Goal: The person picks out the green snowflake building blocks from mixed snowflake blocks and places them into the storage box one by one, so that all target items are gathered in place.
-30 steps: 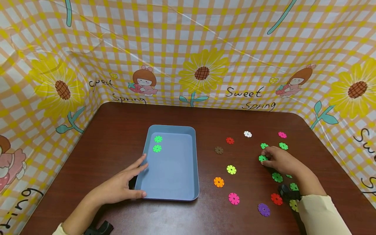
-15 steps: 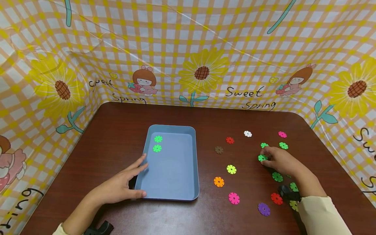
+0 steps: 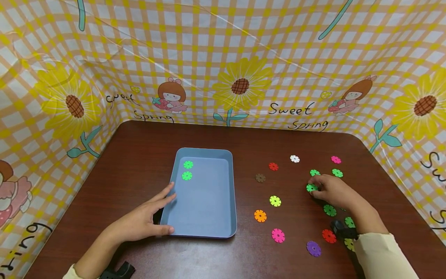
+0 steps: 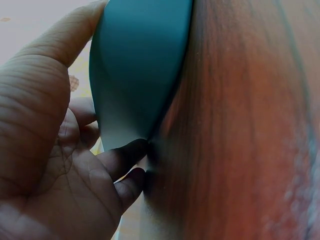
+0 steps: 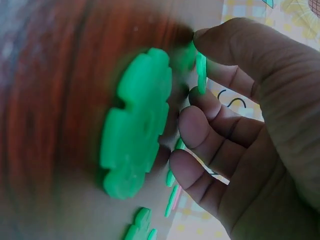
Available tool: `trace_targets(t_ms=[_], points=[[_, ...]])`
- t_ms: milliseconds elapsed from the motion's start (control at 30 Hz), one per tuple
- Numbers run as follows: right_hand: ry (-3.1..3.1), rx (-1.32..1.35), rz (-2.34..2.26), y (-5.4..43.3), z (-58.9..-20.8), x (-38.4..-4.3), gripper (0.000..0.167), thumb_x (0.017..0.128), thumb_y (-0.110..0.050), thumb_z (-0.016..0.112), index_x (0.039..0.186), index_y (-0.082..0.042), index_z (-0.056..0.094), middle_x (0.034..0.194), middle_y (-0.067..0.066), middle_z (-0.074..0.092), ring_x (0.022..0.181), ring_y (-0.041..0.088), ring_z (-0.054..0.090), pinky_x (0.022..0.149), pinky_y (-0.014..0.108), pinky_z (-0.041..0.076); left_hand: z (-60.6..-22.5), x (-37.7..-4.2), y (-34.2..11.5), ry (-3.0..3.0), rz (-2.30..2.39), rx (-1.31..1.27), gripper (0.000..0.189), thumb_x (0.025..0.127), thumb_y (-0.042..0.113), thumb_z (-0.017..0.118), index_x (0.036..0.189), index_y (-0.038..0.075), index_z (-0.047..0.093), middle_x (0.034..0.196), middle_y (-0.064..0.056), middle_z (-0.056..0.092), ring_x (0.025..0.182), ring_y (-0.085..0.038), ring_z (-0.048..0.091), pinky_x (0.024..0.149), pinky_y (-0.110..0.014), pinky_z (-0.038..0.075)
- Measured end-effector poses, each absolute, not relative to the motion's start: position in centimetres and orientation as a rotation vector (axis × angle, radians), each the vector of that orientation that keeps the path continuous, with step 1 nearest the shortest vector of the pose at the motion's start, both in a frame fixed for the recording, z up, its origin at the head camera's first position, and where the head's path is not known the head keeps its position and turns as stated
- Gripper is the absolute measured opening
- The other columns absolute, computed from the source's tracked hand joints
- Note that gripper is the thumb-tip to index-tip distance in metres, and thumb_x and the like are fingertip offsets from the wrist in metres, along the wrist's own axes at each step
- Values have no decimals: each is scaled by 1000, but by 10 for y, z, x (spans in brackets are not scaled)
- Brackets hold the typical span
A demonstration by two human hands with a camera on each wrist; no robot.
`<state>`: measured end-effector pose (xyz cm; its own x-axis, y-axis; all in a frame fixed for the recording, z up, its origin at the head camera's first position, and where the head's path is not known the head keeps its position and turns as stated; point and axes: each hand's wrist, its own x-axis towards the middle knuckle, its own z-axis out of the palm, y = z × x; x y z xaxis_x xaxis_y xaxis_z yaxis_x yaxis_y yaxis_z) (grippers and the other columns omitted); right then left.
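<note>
Disc (image 3: 309,188) pinched at fingertips

It is gripped by the right hand (image 3: 329,189), thumb against finger; the tray (image 3: 205,197) is touched by straightened fingers of the left hand (image 3: 139,223). It is best lifted straight up, so the neighbour (image 3: 314,172) just beyond the right hand is not nudged.

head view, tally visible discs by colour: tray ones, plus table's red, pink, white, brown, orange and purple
Green discs in the tray: 2
Red discs: 2
Pink discs: 2
White disc: 1
Brown disc: 1
Orange disc: 1
Purple disc: 1
Total: 10
</note>
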<state>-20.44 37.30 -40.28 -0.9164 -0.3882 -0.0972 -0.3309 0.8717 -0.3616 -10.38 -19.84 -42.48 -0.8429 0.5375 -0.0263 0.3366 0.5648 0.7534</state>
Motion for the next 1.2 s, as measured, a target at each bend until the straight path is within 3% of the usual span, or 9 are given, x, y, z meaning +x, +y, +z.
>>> trace_targets(t_ms=[233, 667, 900, 1200], points=[[2906, -612, -537, 370, -399, -204, 20, 87, -11, 75, 104, -8, 66, 91, -1, 62, 78, 16, 52, 67, 35, 45, -425, -104, -198, 2539, 1157, 730, 93, 84, 47, 77, 154, 5, 33, 167, -1, 7, 149, -27, 14, 109, -59, 27], [2930, -693, -580, 336, -382, -209, 20, 88, -13, 75, 106, -9, 67, 92, -1, 60, 83, 20, 53, 71, 38, 46, -426, -103, -198, 2551, 1159, 731, 93, 84, 48, 78, 154, 5, 34, 167, -1, 8, 149, -26, 15, 109, -58, 28], [2907, -755, -609, 318, -377, -214, 22, 88, -13, 75, 108, -9, 67, 101, 2, 65, 88, 22, 57, 77, 43, 48, -427, -104, -197, 2545, 1159, 745, 94, 84, 51, 76, 155, 6, 33, 166, 3, 6, 149, -25, 14, 109, -58, 28], [2870, -779, -680, 283, -369, -222, 21, 89, -11, 74, 108, -7, 67, 93, 0, 61, 82, 19, 52, 71, 37, 46, -426, -104, -198, 2552, 1149, 728, 94, 84, 52, 76, 155, 7, 34, 167, 0, 7, 149, -25, 14, 109, -57, 28]])
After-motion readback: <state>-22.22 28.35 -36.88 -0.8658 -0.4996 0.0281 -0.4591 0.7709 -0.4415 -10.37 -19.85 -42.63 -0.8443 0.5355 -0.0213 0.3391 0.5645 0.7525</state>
